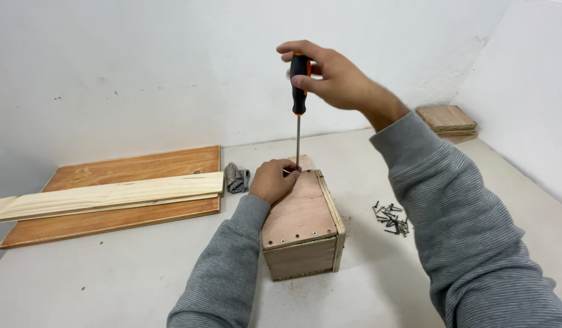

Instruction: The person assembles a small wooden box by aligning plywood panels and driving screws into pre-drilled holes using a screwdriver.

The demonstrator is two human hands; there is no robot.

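Observation:
A small plywood box (302, 228) stands on the white table (98, 279), its top panel fixed with screws along the near edge. My right hand (329, 73) grips the black and orange handle of a screwdriver (298, 91) held upright above the box. Its shaft runs down to the far edge of the top panel. My left hand (273, 180) rests on that far edge, fingers pinched around the screwdriver tip; any screw there is hidden.
A pile of dark screws (391, 218) lies right of the box. At the left a pale plank (104, 194) lies on a brown board (120, 194). A grey rag (236, 178) sits beside them. Stacked wooden squares (448, 121) are at the far right corner.

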